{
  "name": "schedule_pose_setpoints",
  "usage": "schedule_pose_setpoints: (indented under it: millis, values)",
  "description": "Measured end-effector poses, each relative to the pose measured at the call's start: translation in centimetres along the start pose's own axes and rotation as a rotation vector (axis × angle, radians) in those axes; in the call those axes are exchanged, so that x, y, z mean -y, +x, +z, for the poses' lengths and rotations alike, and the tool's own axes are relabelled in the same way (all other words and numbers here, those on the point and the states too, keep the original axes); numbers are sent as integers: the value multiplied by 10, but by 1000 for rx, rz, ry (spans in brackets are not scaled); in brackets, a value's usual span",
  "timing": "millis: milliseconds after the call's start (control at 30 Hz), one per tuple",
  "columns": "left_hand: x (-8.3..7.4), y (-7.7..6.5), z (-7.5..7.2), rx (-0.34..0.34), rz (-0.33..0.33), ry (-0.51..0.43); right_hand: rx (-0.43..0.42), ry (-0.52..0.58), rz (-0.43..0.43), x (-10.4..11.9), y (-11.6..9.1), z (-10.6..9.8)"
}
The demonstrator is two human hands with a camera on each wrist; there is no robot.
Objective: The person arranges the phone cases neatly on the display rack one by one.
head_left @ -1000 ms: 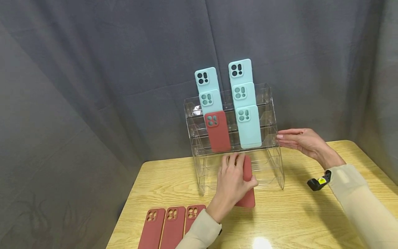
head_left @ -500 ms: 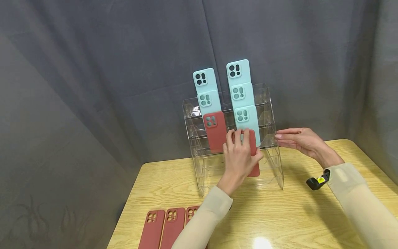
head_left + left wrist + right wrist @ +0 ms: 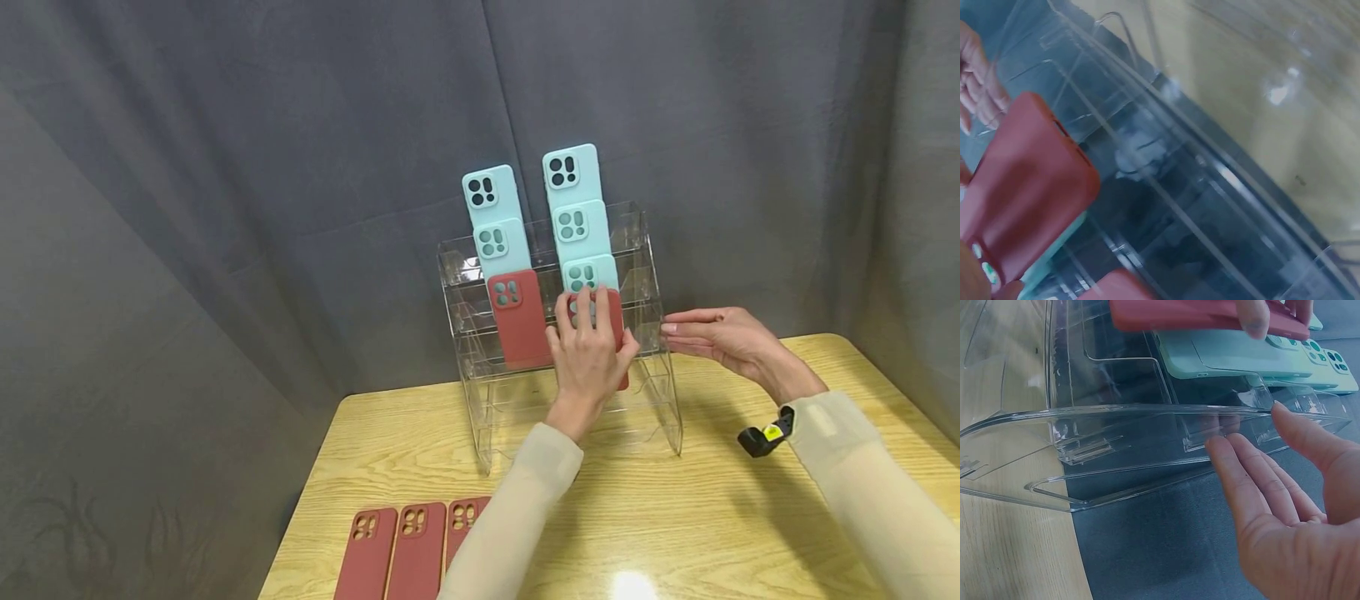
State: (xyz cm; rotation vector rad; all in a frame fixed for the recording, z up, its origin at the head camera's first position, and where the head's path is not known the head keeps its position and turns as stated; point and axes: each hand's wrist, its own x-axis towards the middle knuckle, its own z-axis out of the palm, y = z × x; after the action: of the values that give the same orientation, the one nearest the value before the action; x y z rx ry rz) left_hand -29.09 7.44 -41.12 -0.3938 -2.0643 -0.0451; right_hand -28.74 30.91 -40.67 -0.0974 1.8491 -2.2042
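Note:
My left hand (image 3: 590, 358) grips a red phone case (image 3: 1032, 181) by its edges, with fingertips around the camera cutout end. The case overlaps the lowest mint phone case (image 3: 591, 271) in the right column of a clear acrylic display rack (image 3: 517, 382). Beside it in the left column stands another red phone case (image 3: 522, 325), under two mint cases (image 3: 495, 190). In the right wrist view the held case hangs in front of the mint ones. My right hand (image 3: 723, 342) touches the rack's right side panel with nearly straight fingertips.
Several red phone cases (image 3: 367, 554) lie side by side at the table's front left, partly behind my left sleeve. The rack stands on the wooden table (image 3: 697, 517), with a grey curtain (image 3: 337, 183) close behind it.
My left hand has lifted the red case from low in front of the rack up to the right column's lowest mint case. The right hand stays at the side panel.

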Motion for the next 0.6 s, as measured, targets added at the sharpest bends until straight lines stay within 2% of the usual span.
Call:
schedule_pose_setpoints:
  millis: [367, 600]
  values:
    - [-11, -11, 15, -29, -71, -64, -10, -32, -10, 2, -1, 1]
    - [-18, -22, 22, -6, -60, -15, -4, -1, -13, 1, -1, 2]
